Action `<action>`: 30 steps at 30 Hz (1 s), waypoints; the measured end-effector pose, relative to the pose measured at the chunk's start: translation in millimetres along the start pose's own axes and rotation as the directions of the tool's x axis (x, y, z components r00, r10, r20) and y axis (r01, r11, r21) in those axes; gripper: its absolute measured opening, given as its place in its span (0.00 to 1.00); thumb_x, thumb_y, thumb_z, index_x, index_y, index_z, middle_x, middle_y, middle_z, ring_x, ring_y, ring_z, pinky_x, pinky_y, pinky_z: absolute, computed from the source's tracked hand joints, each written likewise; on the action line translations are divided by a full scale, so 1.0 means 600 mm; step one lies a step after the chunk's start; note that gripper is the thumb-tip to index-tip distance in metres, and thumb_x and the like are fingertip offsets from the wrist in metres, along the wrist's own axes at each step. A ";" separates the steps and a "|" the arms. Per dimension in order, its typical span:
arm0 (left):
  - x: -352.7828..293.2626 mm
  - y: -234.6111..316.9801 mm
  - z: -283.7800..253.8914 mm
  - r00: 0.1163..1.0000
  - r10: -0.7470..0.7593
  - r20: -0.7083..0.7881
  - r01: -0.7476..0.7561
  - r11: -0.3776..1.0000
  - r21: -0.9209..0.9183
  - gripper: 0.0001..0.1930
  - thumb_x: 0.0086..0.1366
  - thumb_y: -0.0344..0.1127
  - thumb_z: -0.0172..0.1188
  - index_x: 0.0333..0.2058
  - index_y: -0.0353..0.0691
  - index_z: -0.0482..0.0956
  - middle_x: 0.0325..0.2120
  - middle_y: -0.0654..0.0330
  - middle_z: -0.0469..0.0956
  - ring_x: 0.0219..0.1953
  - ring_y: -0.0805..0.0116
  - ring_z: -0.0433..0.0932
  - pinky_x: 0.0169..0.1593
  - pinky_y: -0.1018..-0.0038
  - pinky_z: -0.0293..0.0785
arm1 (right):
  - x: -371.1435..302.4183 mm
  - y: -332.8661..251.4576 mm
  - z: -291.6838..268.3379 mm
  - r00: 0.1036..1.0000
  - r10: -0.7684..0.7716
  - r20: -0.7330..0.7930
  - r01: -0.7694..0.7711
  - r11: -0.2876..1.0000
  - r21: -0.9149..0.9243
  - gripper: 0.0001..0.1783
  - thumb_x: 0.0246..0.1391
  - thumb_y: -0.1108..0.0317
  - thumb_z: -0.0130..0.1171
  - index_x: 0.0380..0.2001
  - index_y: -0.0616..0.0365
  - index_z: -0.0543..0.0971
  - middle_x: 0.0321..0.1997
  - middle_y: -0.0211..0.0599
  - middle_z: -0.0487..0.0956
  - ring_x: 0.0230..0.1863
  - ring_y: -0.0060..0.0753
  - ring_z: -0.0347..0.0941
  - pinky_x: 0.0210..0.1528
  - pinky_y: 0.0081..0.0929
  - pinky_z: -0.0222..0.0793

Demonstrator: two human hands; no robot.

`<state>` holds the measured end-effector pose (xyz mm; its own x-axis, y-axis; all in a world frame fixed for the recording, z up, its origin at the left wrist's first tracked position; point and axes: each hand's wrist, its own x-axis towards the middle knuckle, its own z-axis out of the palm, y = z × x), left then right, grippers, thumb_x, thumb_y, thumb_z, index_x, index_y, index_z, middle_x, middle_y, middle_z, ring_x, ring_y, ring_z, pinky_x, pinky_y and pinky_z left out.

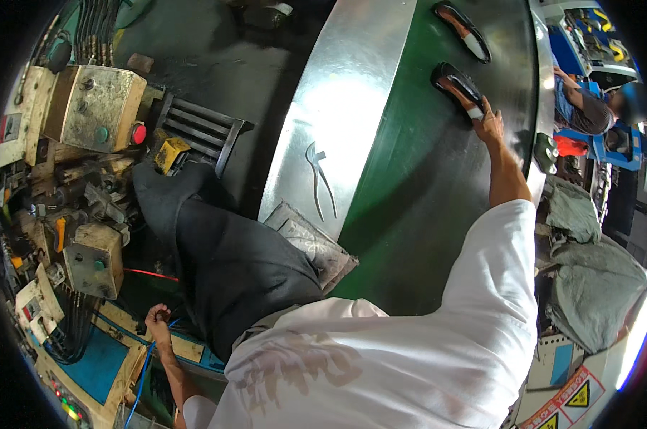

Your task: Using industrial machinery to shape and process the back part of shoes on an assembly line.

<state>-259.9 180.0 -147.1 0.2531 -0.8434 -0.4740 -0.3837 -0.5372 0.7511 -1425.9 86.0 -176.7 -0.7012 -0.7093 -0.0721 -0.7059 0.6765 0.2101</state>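
Observation:
My right hand (489,126) reaches out over the green belt (402,150) and is closed at the heel end of a black shoe (458,82) with a pale inner part. A second black shoe (463,32) lies just beyond it on the belt, apart from the hand. Low on the left, my left hand (159,323) hangs beside the machine with its fingers curled, close to a blue cable (146,368). What those fingers hold, if anything, is hidden.
Pincers (316,179) lie on the shiny metal ledge (352,79) beside the belt, near a worn pad (312,247). Grimy control boxes (94,107) with buttons stand left, by a slatted black rack (202,129). At far right are a person (588,104) and grey cloth covers (595,286).

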 end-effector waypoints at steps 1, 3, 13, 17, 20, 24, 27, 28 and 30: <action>-0.003 0.002 -0.017 0.999 -0.038 0.013 0.036 0.996 0.083 0.12 0.78 0.23 0.48 0.44 0.34 0.83 0.38 0.61 0.84 0.38 0.71 0.83 0.42 0.71 0.80 | 0.013 -0.008 0.012 0.998 -0.064 0.005 0.064 0.997 0.044 0.52 0.59 0.54 0.70 0.83 0.34 0.58 0.74 0.63 0.73 0.76 0.70 0.67 0.73 0.54 0.68; -0.006 0.020 -0.029 0.998 -0.038 0.043 0.031 0.988 0.154 0.11 0.80 0.25 0.49 0.45 0.34 0.83 0.39 0.61 0.84 0.39 0.70 0.82 0.44 0.68 0.81 | 0.033 -0.021 0.018 0.995 -0.081 0.054 0.075 0.991 0.111 0.52 0.59 0.53 0.70 0.83 0.34 0.58 0.74 0.62 0.74 0.75 0.68 0.68 0.72 0.53 0.69; 0.101 0.123 0.017 0.987 0.143 0.071 -0.158 0.945 0.286 0.13 0.80 0.23 0.47 0.45 0.34 0.83 0.36 0.60 0.84 0.38 0.72 0.82 0.45 0.73 0.79 | -0.051 -0.066 0.079 0.996 0.036 0.078 -0.074 0.827 0.557 0.68 0.55 0.40 0.75 0.85 0.49 0.44 0.70 0.65 0.77 0.71 0.65 0.75 0.69 0.47 0.72; 0.149 0.253 0.149 0.937 0.304 0.172 -0.342 0.899 0.273 0.12 0.81 0.24 0.49 0.52 0.29 0.83 0.43 0.54 0.86 0.47 0.65 0.86 0.54 0.69 0.81 | -0.188 -0.118 0.060 0.982 0.087 0.167 -0.186 0.592 0.784 0.63 0.57 0.58 0.76 0.83 0.59 0.46 0.68 0.56 0.78 0.63 0.49 0.79 0.65 0.39 0.76; 0.173 0.350 0.246 0.895 0.387 0.222 -0.429 0.883 0.191 0.14 0.82 0.24 0.48 0.55 0.28 0.82 0.50 0.51 0.86 0.54 0.61 0.86 0.61 0.64 0.81 | -0.301 -0.167 0.052 0.951 0.095 0.295 -0.309 0.343 0.887 0.50 0.59 0.64 0.74 0.78 0.61 0.61 0.57 0.46 0.83 0.53 0.41 0.82 0.54 0.40 0.80; 0.150 0.483 0.347 0.758 0.577 0.304 -0.562 0.814 -0.143 0.15 0.83 0.28 0.51 0.59 0.28 0.81 0.51 0.50 0.86 0.54 0.63 0.86 0.61 0.69 0.81 | -0.445 -0.313 -0.049 0.852 -0.111 0.512 -0.522 -0.094 0.848 0.32 0.63 0.64 0.72 0.65 0.61 0.71 0.45 0.38 0.82 0.44 0.37 0.84 0.41 0.38 0.82; 0.124 0.567 0.394 0.694 0.626 0.355 -0.579 0.779 -0.242 0.17 0.82 0.30 0.55 0.63 0.32 0.79 0.54 0.50 0.85 0.54 0.64 0.86 0.59 0.69 0.82 | -0.539 -0.434 -0.165 0.838 -0.305 0.452 -0.484 -0.036 0.874 0.46 0.62 0.62 0.73 0.76 0.68 0.61 0.54 0.51 0.81 0.45 0.39 0.83 0.47 0.36 0.82; 0.110 0.591 0.398 0.653 0.667 0.359 -0.609 0.744 -0.275 0.18 0.82 0.31 0.55 0.66 0.34 0.78 0.56 0.51 0.84 0.52 0.64 0.86 0.59 0.69 0.83 | -0.562 -0.470 -0.188 0.837 -0.367 0.407 -0.423 0.041 0.905 0.53 0.60 0.59 0.75 0.79 0.67 0.57 0.59 0.53 0.80 0.52 0.41 0.82 0.52 0.38 0.82; 0.082 0.629 0.393 0.598 0.723 0.346 -0.679 0.686 -0.261 0.22 0.77 0.34 0.65 0.66 0.36 0.77 0.56 0.50 0.81 0.52 0.61 0.86 0.54 0.70 0.84 | -0.611 -0.545 -0.255 0.800 -0.495 0.341 -0.293 0.174 0.940 0.57 0.58 0.55 0.77 0.81 0.66 0.56 0.68 0.54 0.76 0.64 0.44 0.78 0.65 0.41 0.76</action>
<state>-601.8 -66.1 4.9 -0.4337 -0.8954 0.1007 -0.2029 0.2059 0.9573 -922.7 94.5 -69.7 -0.2457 -0.8342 -0.4937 -0.0115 0.5118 -0.8590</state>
